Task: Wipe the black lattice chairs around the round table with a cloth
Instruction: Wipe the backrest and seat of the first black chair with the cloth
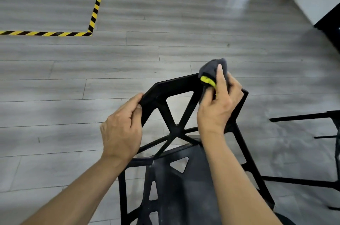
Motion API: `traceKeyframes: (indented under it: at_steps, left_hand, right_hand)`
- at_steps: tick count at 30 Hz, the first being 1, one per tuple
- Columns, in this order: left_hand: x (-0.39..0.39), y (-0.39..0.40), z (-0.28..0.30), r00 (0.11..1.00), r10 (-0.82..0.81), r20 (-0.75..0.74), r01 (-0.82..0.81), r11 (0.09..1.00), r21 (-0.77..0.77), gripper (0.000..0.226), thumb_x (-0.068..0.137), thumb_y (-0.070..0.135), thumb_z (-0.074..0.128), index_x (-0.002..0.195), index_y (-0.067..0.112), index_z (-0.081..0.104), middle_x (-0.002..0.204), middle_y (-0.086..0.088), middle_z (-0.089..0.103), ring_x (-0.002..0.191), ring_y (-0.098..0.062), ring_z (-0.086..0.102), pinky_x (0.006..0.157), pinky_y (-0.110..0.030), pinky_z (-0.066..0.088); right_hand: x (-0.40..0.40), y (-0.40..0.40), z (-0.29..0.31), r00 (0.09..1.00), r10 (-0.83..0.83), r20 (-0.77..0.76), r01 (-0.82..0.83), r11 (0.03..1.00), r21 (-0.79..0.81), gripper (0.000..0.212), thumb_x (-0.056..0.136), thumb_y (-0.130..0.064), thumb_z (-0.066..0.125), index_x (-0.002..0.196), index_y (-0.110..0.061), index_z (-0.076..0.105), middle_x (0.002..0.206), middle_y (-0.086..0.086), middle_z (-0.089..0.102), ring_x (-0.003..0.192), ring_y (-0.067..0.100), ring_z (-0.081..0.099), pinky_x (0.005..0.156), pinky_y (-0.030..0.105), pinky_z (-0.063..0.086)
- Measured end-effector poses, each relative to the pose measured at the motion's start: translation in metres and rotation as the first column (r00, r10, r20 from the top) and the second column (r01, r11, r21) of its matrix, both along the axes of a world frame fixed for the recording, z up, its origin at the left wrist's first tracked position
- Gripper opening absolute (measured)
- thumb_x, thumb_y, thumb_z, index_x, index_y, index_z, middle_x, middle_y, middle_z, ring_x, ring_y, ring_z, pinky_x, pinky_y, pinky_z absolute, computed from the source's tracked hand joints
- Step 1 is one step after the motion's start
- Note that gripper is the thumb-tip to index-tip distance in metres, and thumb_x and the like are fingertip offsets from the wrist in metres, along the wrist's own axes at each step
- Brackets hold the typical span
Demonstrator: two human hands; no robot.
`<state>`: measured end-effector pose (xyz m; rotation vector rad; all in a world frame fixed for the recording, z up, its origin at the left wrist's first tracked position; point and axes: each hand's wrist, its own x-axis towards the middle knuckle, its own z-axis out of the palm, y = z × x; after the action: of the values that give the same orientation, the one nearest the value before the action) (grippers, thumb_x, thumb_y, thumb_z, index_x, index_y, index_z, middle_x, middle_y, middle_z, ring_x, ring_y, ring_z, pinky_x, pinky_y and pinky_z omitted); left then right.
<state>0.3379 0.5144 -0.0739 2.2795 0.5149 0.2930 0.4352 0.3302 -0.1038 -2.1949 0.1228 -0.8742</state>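
The right hand (219, 103) bunches the cloth (211, 72) on the chair (176, 129) backrest's top rail, which runs leftward toward the left hand (121, 132), whose fingers grip its corner.

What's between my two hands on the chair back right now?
In the head view, only the black chair's top rail spans from the left hand to the right hand and its cloth; lattice struts and grey floor show below it.
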Motion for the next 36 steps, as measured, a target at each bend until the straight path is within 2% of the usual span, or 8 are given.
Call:
traceKeyframes:
  at_steps: [10,16,19,23,26,28,32,36]
  left_hand:
    - [0.0,0.011,-0.006,0.996,-0.031,0.089,0.039,0.995,-0.09,0.037,0.087,0.031,0.024,0.082,0.027,0.06,0.066,0.002,0.059,0.066,-0.017,0.052,0.059,-0.036,0.035]
    - [-0.001,0.001,0.003,0.995,0.018,0.096,-0.005,0.991,-0.137,0.055,0.086,0.034,0.024,0.109,0.031,0.073,0.088,-0.006,0.074,0.084,-0.025,0.064,0.077,-0.045,0.05]
    - [0.0,0.001,0.003,0.995,0.025,0.1,-0.007,0.986,-0.168,0.056,0.084,0.036,0.023,0.106,0.029,0.075,0.091,-0.003,0.075,0.09,-0.027,0.065,0.083,-0.048,0.051]
    - [0.002,0.005,0.0,0.993,0.003,0.121,0.018,0.984,-0.175,0.056,0.087,0.033,0.024,0.105,0.022,0.076,0.09,-0.006,0.075,0.089,-0.018,0.063,0.079,-0.038,0.049]
    - [0.003,0.011,-0.004,0.992,-0.029,0.124,0.047,0.988,-0.145,0.04,0.088,0.031,0.024,0.072,0.017,0.058,0.064,-0.006,0.062,0.065,-0.018,0.05,0.06,-0.039,0.03]
    - [0.003,0.015,-0.006,0.99,-0.069,0.119,0.089,0.982,-0.168,0.041,0.088,0.032,0.023,0.077,0.017,0.059,0.067,-0.006,0.063,0.069,-0.024,0.057,0.064,-0.047,0.043]
    - [-0.002,0.016,-0.001,0.991,-0.099,0.094,0.116,0.973,-0.2,0.05,0.092,0.032,0.026,0.107,0.032,0.074,0.098,0.014,0.075,0.1,-0.011,0.068,0.092,-0.043,0.052]
    - [-0.029,0.027,-0.014,1.0,0.007,-0.02,-0.015,0.913,-0.408,0.038,0.098,0.033,0.034,0.1,0.036,0.072,0.098,-0.005,0.072,0.099,-0.022,0.067,0.095,-0.052,0.051]
  right_hand:
    - [-0.055,0.085,-0.004,0.881,0.471,0.045,-0.445,0.858,-0.258,0.04,0.101,-0.01,0.055,0.14,-0.016,0.061,0.129,0.015,0.052,0.113,0.03,0.051,0.101,0.042,0.045]
    - [-0.006,-0.009,-0.004,0.989,0.144,0.035,-0.136,0.976,-0.17,0.05,0.09,-0.001,0.06,0.139,-0.013,0.061,0.121,0.022,0.055,0.111,0.037,0.051,0.1,0.043,0.045]
    - [0.0,-0.006,-0.002,1.0,0.004,0.006,-0.004,1.0,0.027,0.051,0.089,-0.004,0.061,0.138,-0.016,0.062,0.118,0.02,0.053,0.108,0.036,0.05,0.101,0.019,0.037]
    - [-0.044,0.069,-0.005,0.964,0.263,0.037,-0.265,0.962,0.073,0.052,0.091,-0.007,0.059,0.142,-0.017,0.057,0.118,0.019,0.05,0.108,0.031,0.049,0.099,0.033,0.043]
    - [-0.076,0.1,-0.009,0.902,0.429,0.043,-0.429,0.903,-0.025,0.048,0.095,-0.005,0.059,0.142,-0.019,0.054,0.117,0.02,0.053,0.103,0.033,0.052,0.09,0.042,0.049]
    - [-0.07,0.086,-0.009,0.873,0.486,0.031,-0.481,0.87,-0.107,0.047,0.095,-0.004,0.062,0.14,-0.017,0.058,0.114,0.021,0.056,0.1,0.034,0.055,0.089,0.041,0.049]
    - [-0.043,0.039,-0.01,0.929,0.369,0.024,-0.361,0.919,-0.157,0.049,0.09,-0.004,0.063,0.137,-0.015,0.063,0.114,0.02,0.055,0.102,0.03,0.052,0.091,0.042,0.048]
    - [-0.038,0.037,-0.012,0.956,0.293,0.006,-0.293,0.955,0.052,0.051,0.09,-0.005,0.063,0.139,-0.018,0.062,0.115,0.015,0.049,0.106,0.03,0.051,0.089,0.046,0.05]
